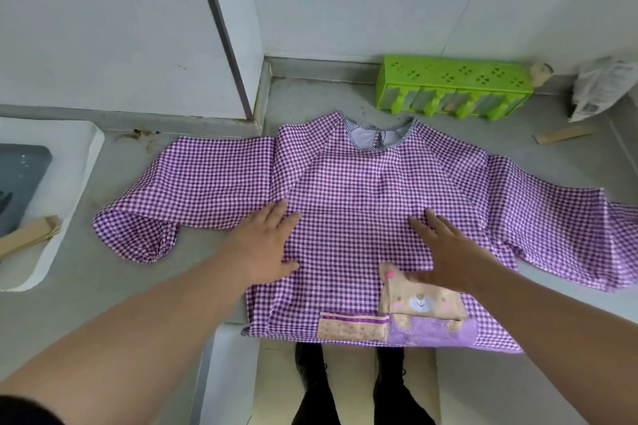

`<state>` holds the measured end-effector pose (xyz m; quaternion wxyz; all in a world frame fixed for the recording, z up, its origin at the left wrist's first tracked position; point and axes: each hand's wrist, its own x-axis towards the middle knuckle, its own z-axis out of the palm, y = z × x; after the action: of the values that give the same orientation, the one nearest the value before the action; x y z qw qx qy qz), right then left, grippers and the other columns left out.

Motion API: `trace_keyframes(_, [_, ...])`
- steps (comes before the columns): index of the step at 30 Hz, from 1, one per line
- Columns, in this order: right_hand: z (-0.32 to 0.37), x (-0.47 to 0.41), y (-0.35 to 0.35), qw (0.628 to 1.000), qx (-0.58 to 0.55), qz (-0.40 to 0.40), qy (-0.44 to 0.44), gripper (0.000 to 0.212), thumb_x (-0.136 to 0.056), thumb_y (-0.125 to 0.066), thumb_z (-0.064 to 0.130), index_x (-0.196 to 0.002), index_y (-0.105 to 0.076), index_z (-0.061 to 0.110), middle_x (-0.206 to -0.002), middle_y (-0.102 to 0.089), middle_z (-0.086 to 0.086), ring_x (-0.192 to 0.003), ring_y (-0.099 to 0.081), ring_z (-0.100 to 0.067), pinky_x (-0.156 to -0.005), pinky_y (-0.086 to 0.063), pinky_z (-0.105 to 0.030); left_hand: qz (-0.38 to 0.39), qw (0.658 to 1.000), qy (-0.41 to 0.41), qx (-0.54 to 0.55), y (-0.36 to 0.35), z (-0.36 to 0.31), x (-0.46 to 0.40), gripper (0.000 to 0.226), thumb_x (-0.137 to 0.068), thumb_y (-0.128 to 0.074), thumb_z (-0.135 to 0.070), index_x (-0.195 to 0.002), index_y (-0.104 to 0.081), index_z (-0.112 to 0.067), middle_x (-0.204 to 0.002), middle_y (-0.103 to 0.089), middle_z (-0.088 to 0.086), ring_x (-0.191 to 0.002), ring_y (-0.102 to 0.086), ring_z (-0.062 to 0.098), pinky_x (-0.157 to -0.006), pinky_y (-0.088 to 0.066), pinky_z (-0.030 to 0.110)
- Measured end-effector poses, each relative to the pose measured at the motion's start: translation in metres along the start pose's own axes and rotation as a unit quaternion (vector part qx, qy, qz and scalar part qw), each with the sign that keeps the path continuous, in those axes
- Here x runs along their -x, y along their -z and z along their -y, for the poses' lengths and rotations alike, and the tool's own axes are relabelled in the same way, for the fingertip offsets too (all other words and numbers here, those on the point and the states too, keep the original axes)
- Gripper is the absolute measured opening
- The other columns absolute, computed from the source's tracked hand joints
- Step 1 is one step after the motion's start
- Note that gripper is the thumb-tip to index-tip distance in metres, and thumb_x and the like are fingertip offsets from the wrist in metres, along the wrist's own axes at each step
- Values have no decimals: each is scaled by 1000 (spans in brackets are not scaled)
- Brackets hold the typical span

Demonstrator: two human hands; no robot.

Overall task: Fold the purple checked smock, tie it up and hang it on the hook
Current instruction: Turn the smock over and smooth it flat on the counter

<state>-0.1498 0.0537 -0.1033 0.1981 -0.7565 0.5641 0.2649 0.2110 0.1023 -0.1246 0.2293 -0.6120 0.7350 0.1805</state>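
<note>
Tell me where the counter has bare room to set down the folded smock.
Bare grey counter lies between the white tray and the purple checked smock. A second patch lies between the smock's neckline and the green plastic rack. The far right is crowded: crumpled paper, cardboard strip.

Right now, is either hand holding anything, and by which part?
Nothing is held. Both hands, left and right, lie flat with straight fingers on the smock's front.

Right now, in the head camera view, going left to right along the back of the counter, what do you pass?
White tray → dried twig bits → smock collar → green plastic rack → cardboard strip → crumpled paper bag.
</note>
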Motion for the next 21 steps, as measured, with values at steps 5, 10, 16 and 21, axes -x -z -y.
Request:
trace_keyframes(5, [-26, 15, 1, 992, -26, -8, -120, 138, -70, -67, 86, -165, 15, 28, -173, 17, -10, -160, 6, -35, -124, -21, -58, 46, 999, -13, -19, 4, -26, -9, 129, -80, -66, -80, -165, 18, -31, -172, 26, 13, -161, 11, 35, -130, -12, 54])
trace_keyframes(10, [-68, 26, -12, 987, -70, 28, -142, 160, -46, -46, 110, -162, 24, 24, -171, 23, -12, -160, 10, -36, -126, -18, -60, 72, 995, 4, -70, 10, -38, -14, 146, -71, -74, -81, -162, 27, -28, -169, 32, 16, -161, 14, 37, -128, -14, 54])
trace_keyframes(16, [-112, 21, -7, 983, -18, 52, -173, 174, -33, -36, 115, -161, 25, 15, -171, 22, -14, -161, 5, -32, -125, -18, -60, 73, 995, -12, -74, 12, -46, -18, 145, -70, -74, -82, -159, 31, -36, -166, 40, 8, -160, 18, 34, -128, -21, 58])
trace_keyframes(21, [-136, 13, 10, 980, 30, 55, -188, 173, -37, -44, 112, -163, 17, 10, -173, 13, -15, -161, -3, -36, -126, -19, -59, 75, 993, -3, -97, 13, -46, -19, 147, -69, -70, -86, -160, 30, -28, -170, 33, 11, -161, 14, 33, -129, -10, 52])
